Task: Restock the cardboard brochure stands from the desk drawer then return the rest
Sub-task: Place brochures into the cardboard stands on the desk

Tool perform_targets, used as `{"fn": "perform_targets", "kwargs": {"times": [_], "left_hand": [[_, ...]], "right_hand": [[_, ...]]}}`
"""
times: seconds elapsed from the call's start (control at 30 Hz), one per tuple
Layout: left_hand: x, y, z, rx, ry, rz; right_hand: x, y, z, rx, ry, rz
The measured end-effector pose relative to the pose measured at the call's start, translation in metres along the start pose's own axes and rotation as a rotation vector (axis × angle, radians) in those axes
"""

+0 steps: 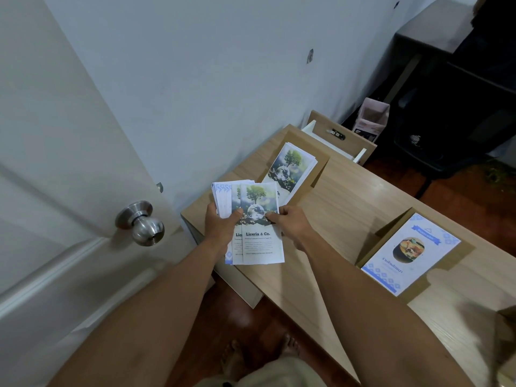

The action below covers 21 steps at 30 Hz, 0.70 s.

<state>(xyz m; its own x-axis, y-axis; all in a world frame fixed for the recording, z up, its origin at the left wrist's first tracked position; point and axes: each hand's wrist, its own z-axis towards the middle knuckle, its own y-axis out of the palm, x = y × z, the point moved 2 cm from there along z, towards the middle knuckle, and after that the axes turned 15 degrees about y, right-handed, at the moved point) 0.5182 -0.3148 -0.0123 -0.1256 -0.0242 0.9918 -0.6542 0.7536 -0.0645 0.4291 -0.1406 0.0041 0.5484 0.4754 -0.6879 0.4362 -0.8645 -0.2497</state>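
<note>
Paper, thin and glossy-looking, makes up the fanned stack of brochures (pixel 251 219) held nearest the camera, above the near left corner of the bench (pixel 343 219). The left hand (pixel 220 224) is curled round the stack's left edge with the thumb pressed on the front sheet; the right hand (pixel 290 222) pinches the front tree-and-globe brochure (pixel 261 219) at its right edge. Such sheets are judged light, limp and slippery against each other, easily creased; a hold across the middle of the long edges, thumb on top, should keep them from sliding apart.

In the held stack two tree-and-globe fronts are counted, with several blue-patterned sheets behind at the left; their exact number cannot be told.

To the right on the bench, one cardboard stand (pixel 452 263) carries blue-bordered food brochures (pixel 410 252); only the front one can be counted. Farther off, a second cardboard stand (pixel 315 166) holds a stack of tree-and-globe brochures (pixel 290 169), several by the layered edges.

Beyond it, at the far end, one desk drawer (pixel 335 141) stands open.
</note>
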Motion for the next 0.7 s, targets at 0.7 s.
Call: {"fn": "perform_targets", "kwargs": {"times": [0.7], "left_hand": [[-0.035, -0.032, 0.02, 0.12, -0.056, 0.1]], "right_hand": [[-0.048, -0.017, 0.057, 0.452, -0.231, 0.034]]}}
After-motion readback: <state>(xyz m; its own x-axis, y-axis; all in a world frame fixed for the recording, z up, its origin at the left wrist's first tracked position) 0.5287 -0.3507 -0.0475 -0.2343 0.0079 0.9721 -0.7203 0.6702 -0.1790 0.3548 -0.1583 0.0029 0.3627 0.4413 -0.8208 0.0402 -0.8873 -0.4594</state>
